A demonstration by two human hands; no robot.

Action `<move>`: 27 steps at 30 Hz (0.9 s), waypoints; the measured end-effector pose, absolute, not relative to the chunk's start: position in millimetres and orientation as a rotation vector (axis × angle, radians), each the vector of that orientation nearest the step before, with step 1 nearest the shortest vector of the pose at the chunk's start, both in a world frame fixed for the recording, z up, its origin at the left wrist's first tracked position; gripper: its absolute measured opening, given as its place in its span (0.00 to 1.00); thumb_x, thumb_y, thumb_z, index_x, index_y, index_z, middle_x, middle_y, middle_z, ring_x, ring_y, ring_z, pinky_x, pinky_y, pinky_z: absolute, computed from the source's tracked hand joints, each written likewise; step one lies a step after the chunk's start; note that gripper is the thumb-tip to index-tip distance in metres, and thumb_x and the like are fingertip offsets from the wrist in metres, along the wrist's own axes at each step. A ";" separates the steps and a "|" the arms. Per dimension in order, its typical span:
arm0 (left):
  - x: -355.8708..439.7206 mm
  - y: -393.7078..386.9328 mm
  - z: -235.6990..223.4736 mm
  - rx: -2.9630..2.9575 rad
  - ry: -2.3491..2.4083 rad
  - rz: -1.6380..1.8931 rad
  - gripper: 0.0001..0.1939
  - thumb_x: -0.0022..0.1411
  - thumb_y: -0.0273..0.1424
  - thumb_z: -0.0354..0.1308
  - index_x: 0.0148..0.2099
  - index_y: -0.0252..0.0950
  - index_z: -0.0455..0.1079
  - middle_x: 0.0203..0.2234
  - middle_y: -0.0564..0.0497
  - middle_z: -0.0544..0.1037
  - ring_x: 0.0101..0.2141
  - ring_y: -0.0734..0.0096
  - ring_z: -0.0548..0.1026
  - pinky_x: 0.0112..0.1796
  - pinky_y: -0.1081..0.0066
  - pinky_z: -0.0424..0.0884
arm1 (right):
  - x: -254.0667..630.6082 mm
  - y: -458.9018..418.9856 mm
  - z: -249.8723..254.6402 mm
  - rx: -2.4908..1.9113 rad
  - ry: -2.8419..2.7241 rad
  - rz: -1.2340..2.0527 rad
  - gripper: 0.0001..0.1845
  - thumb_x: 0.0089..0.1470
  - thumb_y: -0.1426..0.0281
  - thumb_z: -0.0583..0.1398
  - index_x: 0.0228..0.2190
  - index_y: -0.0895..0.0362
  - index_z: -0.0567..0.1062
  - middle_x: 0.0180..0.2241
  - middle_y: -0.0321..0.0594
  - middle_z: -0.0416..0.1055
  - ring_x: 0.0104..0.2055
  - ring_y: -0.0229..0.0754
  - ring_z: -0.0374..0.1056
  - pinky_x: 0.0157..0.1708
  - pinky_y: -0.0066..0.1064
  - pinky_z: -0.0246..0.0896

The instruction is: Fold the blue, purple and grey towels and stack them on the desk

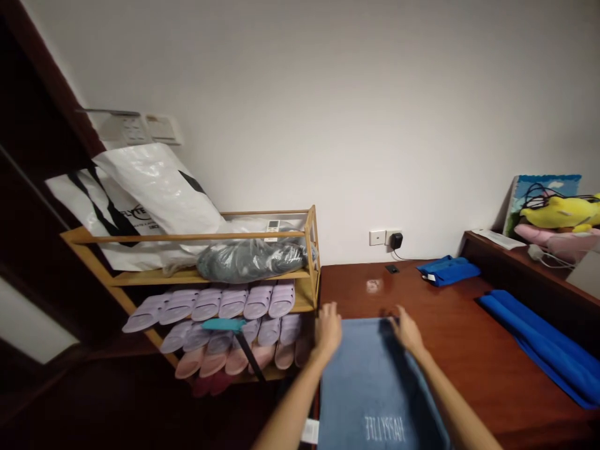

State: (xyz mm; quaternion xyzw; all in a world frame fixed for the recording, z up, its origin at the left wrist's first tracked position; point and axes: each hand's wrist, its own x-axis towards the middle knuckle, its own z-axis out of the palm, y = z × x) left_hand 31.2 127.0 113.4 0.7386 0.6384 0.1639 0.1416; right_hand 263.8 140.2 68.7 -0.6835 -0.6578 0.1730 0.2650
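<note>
A blue-grey towel (360, 369) with white "HAPPY LIFE" lettering, seen reversed, lies lengthwise along the left side of the brown wooden table (450, 337). My left hand (329, 328) is at its far left corner, fingers bent around the edge. At the far right corner, my right hand (407, 331) pinches the cloth, its fingertips partly in shadow. The towel's near end runs out of view at the bottom. A white label (310, 431) shows by its left edge.
Bright blue folded cloths (450, 270) and a long blue folded cloth (539, 344) lie on the right. To the left, a wooden rack (260, 277) holds purple and pink slippers (229, 301) and white bags (159, 187). A charger (396, 240) is plugged into the wall.
</note>
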 end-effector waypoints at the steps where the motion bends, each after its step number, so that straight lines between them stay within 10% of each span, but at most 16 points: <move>1: 44.0 124.5 90.6 2.167 1.831 0.481 0.25 0.65 0.27 0.41 0.63 0.32 0.54 0.61 0.38 0.59 0.60 0.55 0.57 0.55 0.55 0.56 | 244.5 137.5 52.0 -1.799 -1.844 0.450 0.28 0.58 0.65 0.48 0.56 0.67 0.60 0.57 0.59 0.60 0.58 0.48 0.59 0.55 0.40 0.56; 8: 40.0 144.7 -16.4 2.507 1.860 0.350 0.29 0.67 0.44 0.39 0.67 0.43 0.48 0.66 0.51 0.49 0.64 0.61 0.46 0.60 0.53 0.47 | 235.7 145.2 -17.3 -1.798 -2.139 0.276 0.32 0.59 0.52 0.45 0.60 0.52 0.57 0.64 0.42 0.47 0.66 0.44 0.40 0.63 0.46 0.36; 27: 36.8 134.4 5.0 2.510 1.931 0.304 0.30 0.67 0.44 0.40 0.66 0.35 0.51 0.64 0.44 0.53 0.63 0.58 0.49 0.60 0.51 0.48 | 258.8 124.1 -10.7 -1.857 -2.199 0.089 0.34 0.59 0.49 0.42 0.62 0.50 0.53 0.65 0.42 0.44 0.67 0.47 0.37 0.62 0.50 0.38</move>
